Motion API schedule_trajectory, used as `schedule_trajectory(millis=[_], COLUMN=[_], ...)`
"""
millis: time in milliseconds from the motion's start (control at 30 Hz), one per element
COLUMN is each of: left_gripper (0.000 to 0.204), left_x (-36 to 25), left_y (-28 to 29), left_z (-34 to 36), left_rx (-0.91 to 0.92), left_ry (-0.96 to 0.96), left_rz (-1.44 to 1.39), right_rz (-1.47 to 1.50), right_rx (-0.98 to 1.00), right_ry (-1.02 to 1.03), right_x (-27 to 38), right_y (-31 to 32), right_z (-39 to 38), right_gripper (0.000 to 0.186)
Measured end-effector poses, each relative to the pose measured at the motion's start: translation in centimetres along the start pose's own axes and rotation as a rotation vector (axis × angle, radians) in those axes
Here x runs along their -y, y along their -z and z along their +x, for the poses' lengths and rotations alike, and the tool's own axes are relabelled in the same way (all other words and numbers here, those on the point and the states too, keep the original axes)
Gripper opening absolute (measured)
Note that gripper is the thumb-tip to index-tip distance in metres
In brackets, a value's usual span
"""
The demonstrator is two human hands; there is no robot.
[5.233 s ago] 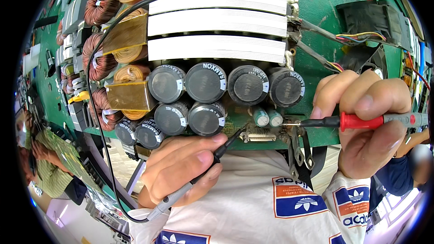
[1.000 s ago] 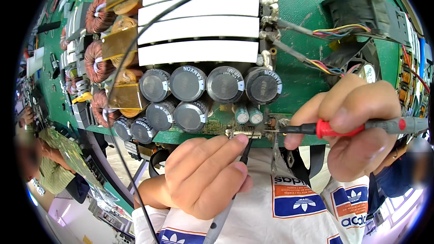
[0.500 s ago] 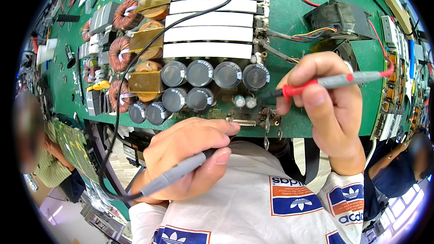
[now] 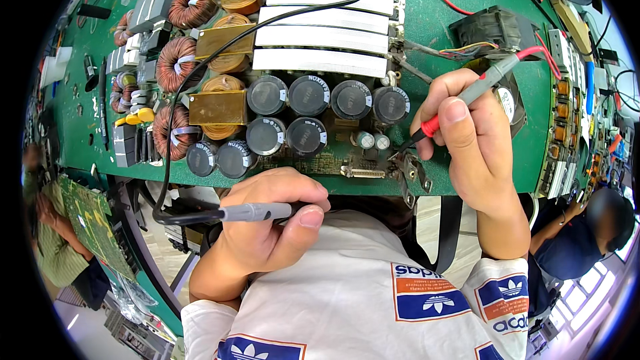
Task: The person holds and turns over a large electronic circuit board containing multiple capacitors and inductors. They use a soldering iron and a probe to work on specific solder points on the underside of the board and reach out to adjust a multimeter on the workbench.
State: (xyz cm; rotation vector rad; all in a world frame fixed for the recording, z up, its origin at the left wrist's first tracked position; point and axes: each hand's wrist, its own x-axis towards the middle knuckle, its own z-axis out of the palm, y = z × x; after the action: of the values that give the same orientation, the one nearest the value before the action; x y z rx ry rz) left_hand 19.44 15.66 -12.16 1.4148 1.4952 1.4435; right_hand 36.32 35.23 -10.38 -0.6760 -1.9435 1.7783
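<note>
Head view: circuit board (image 4: pixel 320 164) sat at the near side of the green bench top (image 4: pixel 80 130), in front of the person.

Left hand (image 4: pixel 270 220): curled around a black-and-grey probe (image 4: pixel 257 212), grey barrel between thumb and fingers, near and left of the board's white connector (image 4: pixel 363 173). Tip was hidden behind the fingers, so couldn't tell what it pointed at. Its black cable (image 4: pixel 175 160) looped left, then ran far over the coils and heatsink bars.

Right hand (image 4: pixel 467 140): pinched a red-and-grey probe (image 4: pixel 490 83) pen-style, thumb against fingers, barrel sloping far-right. Dark tip pointed down at the board's near right corner, just beside the metal tabs (image 4: pixel 415 173). Contact: couldn't tell.

On the board: two small capacitors (image 4: pixel 373 141) just far of the connector, big black capacitors (image 4: pixel 309 95) beyond and left, white heatsink bars (image 4: pixel 327 20) at the far side, gold-wrapped transformers (image 4: pixel 217 108) left of those, copper toroid coils (image 4: pixel 180 65) further left.

Black fan (image 4: pixel 493 30) stood far right. Other people at both sides: dark blue top (image 4: pixel 567 260) right, striped top (image 4: pixel 63 270) left.
</note>
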Motion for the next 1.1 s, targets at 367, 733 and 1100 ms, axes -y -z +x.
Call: schedule_trajectory(millis=[367,733,1100], left_gripper=[0.024,0.018,0.016], left_x=[0.9,1.1,0.7], left_y=[-0.2,0.7,1.2], left_z=[-0.1,-0.4,-0.4], left_rx=[-0.054,-0.029,0.032], left_ry=[-0.068,-0.135,-0.115], left_rz=[0.005,-0.084,0.003], right_rz=[-0.135,-0.04,0.026], right_rx=[0.053,-0.008,0.039], right_ry=[0.032,-0.03,-0.064], right_x=[-0.5,-0.3,-0.5], right_y=[0.0,0.0,0.8], right_z=[0.3,-0.3,-0.7], right_gripper=[0.023,0.015,0.015])
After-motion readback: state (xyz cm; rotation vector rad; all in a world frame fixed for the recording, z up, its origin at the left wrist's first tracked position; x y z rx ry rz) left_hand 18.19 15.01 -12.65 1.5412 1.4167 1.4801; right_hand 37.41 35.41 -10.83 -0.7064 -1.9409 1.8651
